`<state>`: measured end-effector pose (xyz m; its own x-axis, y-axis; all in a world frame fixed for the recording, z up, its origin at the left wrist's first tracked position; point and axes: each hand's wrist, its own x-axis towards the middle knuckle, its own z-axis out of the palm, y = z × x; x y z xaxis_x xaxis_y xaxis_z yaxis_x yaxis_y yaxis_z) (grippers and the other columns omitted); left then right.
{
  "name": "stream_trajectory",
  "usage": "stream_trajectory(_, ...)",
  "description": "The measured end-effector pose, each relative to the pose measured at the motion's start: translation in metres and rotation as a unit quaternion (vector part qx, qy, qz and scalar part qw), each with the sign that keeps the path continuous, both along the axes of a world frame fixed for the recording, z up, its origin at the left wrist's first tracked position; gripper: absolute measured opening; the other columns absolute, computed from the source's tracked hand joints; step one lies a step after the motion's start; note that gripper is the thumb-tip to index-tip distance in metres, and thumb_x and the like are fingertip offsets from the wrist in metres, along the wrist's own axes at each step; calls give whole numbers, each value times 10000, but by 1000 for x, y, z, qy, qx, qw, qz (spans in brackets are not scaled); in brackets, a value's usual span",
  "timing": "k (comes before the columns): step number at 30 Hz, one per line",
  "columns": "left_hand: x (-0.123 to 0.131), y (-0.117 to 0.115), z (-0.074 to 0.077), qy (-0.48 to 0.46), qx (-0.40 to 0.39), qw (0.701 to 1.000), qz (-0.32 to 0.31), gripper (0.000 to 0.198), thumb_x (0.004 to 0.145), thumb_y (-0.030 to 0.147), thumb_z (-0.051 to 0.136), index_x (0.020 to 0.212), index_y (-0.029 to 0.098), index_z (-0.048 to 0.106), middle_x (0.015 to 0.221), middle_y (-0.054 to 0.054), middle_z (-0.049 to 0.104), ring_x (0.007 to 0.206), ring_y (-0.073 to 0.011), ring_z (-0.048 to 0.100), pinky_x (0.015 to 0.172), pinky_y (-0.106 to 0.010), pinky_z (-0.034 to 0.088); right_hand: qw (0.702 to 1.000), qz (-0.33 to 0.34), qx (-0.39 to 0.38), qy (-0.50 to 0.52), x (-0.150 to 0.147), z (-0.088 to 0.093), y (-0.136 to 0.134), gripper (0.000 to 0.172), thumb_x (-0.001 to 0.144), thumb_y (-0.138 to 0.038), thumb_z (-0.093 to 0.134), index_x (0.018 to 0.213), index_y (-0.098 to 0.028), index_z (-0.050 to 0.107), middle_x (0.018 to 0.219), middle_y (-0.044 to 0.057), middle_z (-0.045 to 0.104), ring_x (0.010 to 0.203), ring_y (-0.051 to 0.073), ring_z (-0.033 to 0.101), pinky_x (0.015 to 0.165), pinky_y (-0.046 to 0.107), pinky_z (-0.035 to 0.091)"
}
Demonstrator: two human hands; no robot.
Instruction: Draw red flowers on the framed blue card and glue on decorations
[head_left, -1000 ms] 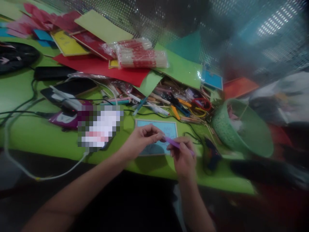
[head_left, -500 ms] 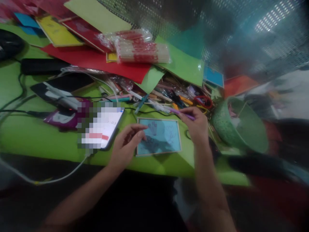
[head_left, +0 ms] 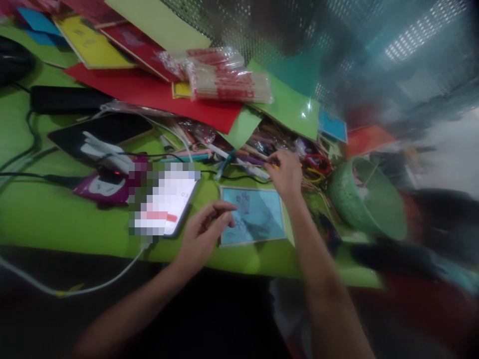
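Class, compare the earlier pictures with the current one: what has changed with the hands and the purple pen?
The left hand has let go of the purple pen and drawn back over the blue card's left edge. The right hand has carried the pen forward to the pile; whether it still grips it is unclear. The card, phone and green bowl stayed put.

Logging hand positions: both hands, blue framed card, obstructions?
Left hand half-curled at blue framed card's left edge. Right hand over stick-and-pen pile, purple pen close by, grip unclear. Black cable between card and pile.
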<state>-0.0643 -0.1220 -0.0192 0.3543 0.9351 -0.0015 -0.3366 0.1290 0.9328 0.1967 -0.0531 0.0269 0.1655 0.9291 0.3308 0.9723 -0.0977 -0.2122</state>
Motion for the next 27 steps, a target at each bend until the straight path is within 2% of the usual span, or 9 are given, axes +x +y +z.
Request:
stream_trajectory(3, -1, -1, 0, 6, -10, 1000, -15, 168, 962, 394, 704, 1040, 261, 771, 777, -13, 685, 705, -152, 627, 589, -263, 480, 998, -4, -59, -15, 4, -3, -13, 131, 906, -207, 623, 881, -211, 751, 951, 95, 749, 998, 299, 620, 914, 415, 452)
stream_trajectory(8, -1, -1, -1, 12, -11, 999, -29, 176, 969, 390, 690, 1055, 258, 767, 778, -15, 685, 674, -144, 610, 522, -248, 448, 993, 0, -111, -47, 10, -13, -17, 178, 904, -201, 652, 1020, -188, 786, 1036, 115, 770, 1019, 311, 619, 900, 417, 453)
stream_trajectory(14, 1, 0, -1, 6, 6, 1000, -15, 131, 965, 320, 689, 1034, 238, 764, 768, -1, 684, 713, -128, 630, 577, -220, 473, 989, 6, -125, -73, 11, -16, -15, 111, 914, -211, 645, 933, -190, 752, 993, 113, 750, 999, 302, 608, 875, 398, 442)
stream_trajectory(20, 3, 1, -1, -1, 16, 1000, -8, 122, 962, 284, 684, 1029, 220, 764, 790, 3, 697, 748, -117, 654, 683, -218, 514, 988, 13, -139, -66, 10, -17, -18, 144, 918, -192, 611, 994, -186, 733, 1011, 118, 750, 997, 304, 607, 880, 395, 435)
stream_trajectory(27, 3, 0, -1, 0, 23, 1000, -5, 115, 962, 264, 674, 1032, 232, 760, 785, 17, 699, 742, -99, 657, 685, -201, 508, 990, 19, -130, -47, 13, -15, -19, 144, 887, -169, 594, 959, -181, 719, 1003, 134, 729, 1010, 315, 605, 916, 418, 438)
